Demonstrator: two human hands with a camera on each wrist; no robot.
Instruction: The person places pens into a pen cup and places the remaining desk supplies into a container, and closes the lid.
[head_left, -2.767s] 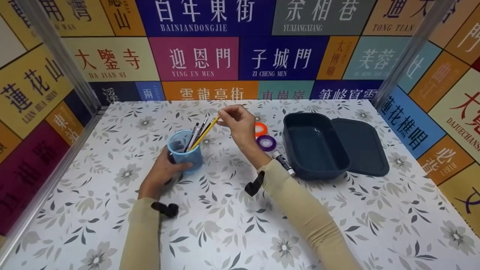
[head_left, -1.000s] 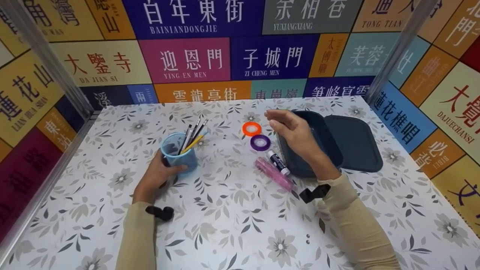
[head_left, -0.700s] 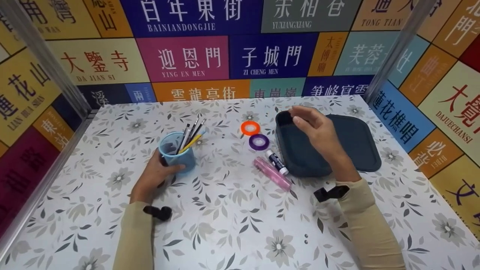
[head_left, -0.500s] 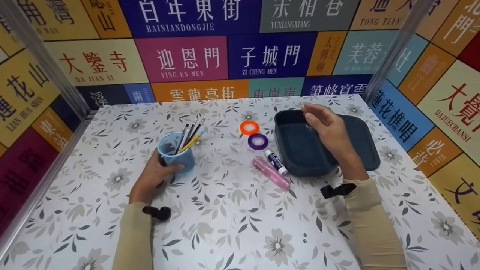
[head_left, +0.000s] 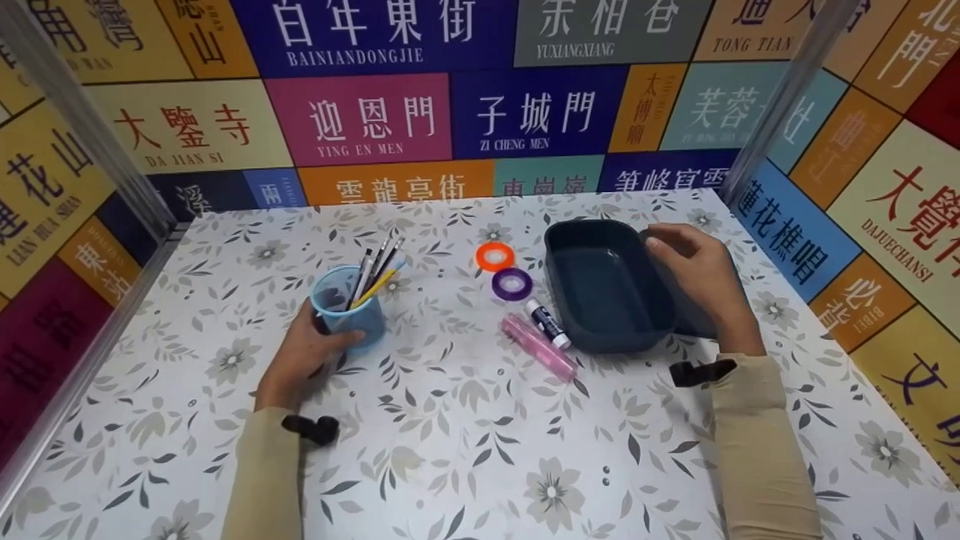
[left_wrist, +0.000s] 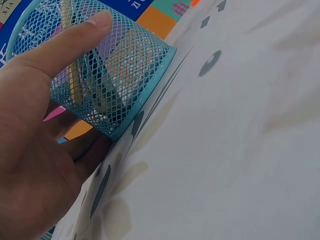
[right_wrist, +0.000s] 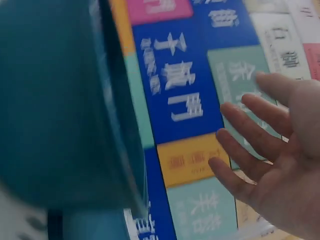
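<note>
My left hand grips a light-blue mesh pen cup that stands on the table, thumb on the near side. Several thin brushes and a yellow pencil lean out of the cup towards the right. Over the right rim of a dark blue box, my right hand hovers with its fingers apart and nothing in them. In the right wrist view that hand is loosely spread beside the box wall. A flat dark lid lies beyond the box, mostly hidden by the hand.
Left of the box lie an orange tape roll, a purple tape roll, a glue stick and a pink tube-like item. A flower-patterned cloth covers the table; printed panels rise behind it.
My right hand has let go of the yellow pencil, which sits lower in the cup, and travelled right across the box to its far rim. The left hand keeps its grip on the cup.
</note>
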